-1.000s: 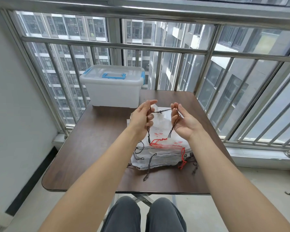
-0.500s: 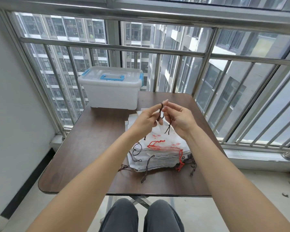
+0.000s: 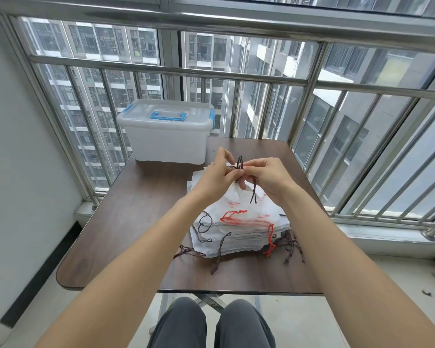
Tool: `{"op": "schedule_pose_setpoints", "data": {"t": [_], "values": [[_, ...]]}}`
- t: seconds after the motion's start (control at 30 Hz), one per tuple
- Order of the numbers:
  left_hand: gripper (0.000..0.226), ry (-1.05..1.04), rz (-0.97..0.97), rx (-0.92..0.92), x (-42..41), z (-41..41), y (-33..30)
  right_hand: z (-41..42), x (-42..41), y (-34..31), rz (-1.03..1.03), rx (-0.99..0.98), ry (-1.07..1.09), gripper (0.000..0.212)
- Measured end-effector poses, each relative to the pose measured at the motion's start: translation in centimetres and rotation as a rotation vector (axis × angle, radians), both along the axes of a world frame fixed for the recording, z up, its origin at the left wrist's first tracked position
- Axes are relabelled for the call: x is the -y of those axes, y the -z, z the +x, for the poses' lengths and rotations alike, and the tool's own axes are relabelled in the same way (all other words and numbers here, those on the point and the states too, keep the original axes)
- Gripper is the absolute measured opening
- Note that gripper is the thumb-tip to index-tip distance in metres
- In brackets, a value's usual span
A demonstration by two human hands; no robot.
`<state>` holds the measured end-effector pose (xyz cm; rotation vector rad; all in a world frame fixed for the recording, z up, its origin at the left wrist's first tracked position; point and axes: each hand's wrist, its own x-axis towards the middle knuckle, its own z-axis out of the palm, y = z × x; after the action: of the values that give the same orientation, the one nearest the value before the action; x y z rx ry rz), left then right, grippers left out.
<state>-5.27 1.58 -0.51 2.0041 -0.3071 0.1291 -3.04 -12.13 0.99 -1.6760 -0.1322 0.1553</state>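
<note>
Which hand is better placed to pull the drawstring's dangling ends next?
Right, probably: the right hand pinches the dark drawstring directly above its dangling ends, while the left hand pinches it at the loop.

The stack of bags (image 3: 239, 229) lies on the table (image 3: 126, 222), with the storage box (image 3: 166, 136) behind it to the left.

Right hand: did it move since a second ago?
Yes. The right hand moved left, closer to the storage box, and its fingertips now meet the left hand on the dark cord.
</note>
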Motion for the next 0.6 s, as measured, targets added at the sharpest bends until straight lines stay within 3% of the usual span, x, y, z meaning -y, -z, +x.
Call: {"op": "schedule_pose_setpoints", "data": {"t": [0.17, 0.27, 0.4, 0.5, 0.6], "values": [[0.020, -0.057, 0.110, 0.005, -0.1, -0.1, -0.7, -1.0, 0.2, -0.7, -0.036, 0.014, -0.130, 0.025], [0.020, -0.073, 0.149, 0.040, 0.2, 0.0, -0.7, -1.2, -0.1, -0.3, -0.079, 0.070, -0.069, 0.023], [0.029, -0.114, 0.046, 0.055, 0.2, -0.2, -0.8, -0.8, -1.0, -0.2, 0.168, -0.016, 0.090, 0.019], [0.028, -0.105, -0.104, -0.087, -0.4, -0.1, -0.6, -0.8, -0.9, 0.1, 0.416, -0.107, 0.048, 0.016], [0.017, 0.000, -0.231, -0.202, -1.3, -0.2, -0.6, -0.8, 0.1, 0.2, 0.471, -0.057, -0.035, 0.015]]}}
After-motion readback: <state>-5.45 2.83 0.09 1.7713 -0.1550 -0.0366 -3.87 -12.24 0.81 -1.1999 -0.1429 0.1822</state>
